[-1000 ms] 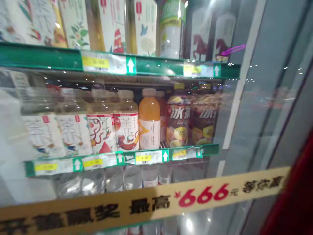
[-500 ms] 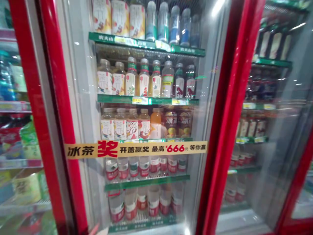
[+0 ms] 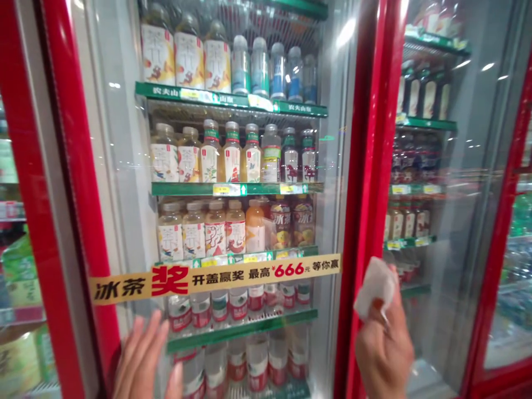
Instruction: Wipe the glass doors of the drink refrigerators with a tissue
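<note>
I face a drinks fridge with a glass door (image 3: 124,166) in a red frame (image 3: 369,183). My left hand (image 3: 145,360) lies flat and open, fingers spread, against the lower left of the glass, just below a yellow sticker band (image 3: 216,275) with red and black print. My right hand (image 3: 384,346) is closed on a white folded cloth or paper (image 3: 375,286), raised in front of the red door frame at the lower right. Behind the glass, green shelves (image 3: 233,189) carry rows of tea and juice bottles (image 3: 208,158).
A second glass-fronted fridge (image 3: 436,183) with bottles stands to the right, its red frame at the far right edge. Another fridge section with green packs (image 3: 19,266) sits at the far left. Water bottles (image 3: 233,305) fill the lower shelves.
The view has pulled back from a close look at one shelf to the whole fridge door. Both hands have come into view from below, left on the glass, right holding the white cloth.
</note>
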### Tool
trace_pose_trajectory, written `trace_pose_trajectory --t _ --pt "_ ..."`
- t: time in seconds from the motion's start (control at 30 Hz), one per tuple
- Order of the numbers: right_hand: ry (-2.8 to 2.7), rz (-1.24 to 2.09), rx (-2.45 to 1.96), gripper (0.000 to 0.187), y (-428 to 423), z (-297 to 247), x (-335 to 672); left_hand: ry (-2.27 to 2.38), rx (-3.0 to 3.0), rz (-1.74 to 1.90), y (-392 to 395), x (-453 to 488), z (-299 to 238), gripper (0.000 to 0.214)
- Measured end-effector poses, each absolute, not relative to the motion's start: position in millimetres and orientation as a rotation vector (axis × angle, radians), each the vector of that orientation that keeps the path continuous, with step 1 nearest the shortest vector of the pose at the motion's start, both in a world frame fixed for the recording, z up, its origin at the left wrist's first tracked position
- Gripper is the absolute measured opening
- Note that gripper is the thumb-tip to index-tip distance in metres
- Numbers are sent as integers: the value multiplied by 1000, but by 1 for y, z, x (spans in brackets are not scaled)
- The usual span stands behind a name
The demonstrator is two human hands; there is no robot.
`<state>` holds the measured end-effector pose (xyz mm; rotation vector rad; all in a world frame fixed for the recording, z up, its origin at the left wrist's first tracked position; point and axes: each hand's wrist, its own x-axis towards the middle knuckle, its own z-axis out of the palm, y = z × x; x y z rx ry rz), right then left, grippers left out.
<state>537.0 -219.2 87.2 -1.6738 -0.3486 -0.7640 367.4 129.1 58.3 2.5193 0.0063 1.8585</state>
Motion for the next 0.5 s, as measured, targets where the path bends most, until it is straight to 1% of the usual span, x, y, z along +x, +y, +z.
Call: trace_pose_trajectory --t 0.07,0.1,0.13,0.17,0.2,0.23,0.27,0.33,0.4,0.47,0.5 --pt "-487 -1110 -1839 77 -188 102 565 96 2532 1892 146 380 78 86" --pt "-599 -1248 -1927 84 -170 100 573 124 2558 1912 151 391 84 86" --pt "-747 -1358 -1993 97 -154 93 577 141 2577 1952 154 402 87 86" --pt "-935 -1428 -2039 108 -142 82 580 149 2583 2005 155 412 87 86" --pt "-1128 -1477 -2067 115 -136 69 582 157 2572 2059 157 422 86 87" --pt "-1290 -1513 -2073 117 -135 59 585 165 2550 2103 157 429 83 87" --pt "-1367 -1539 -2075 114 -139 53 588 176 2535 2121 158 433 80 87" --pt "-1189 -1582 -2082 104 -149 60 596 187 2539 2095 159 435 74 86" --pt "-784 -1566 -2031 102 -148 84 599 190 2551 2067 160 433 72 87" --pt "-598 -1508 -1971 109 -133 105 595 192 2557 2063 162 429 71 88" --pt "-666 -1490 -1963 115 -124 110 591 192 2554 2072 163 429 71 89"
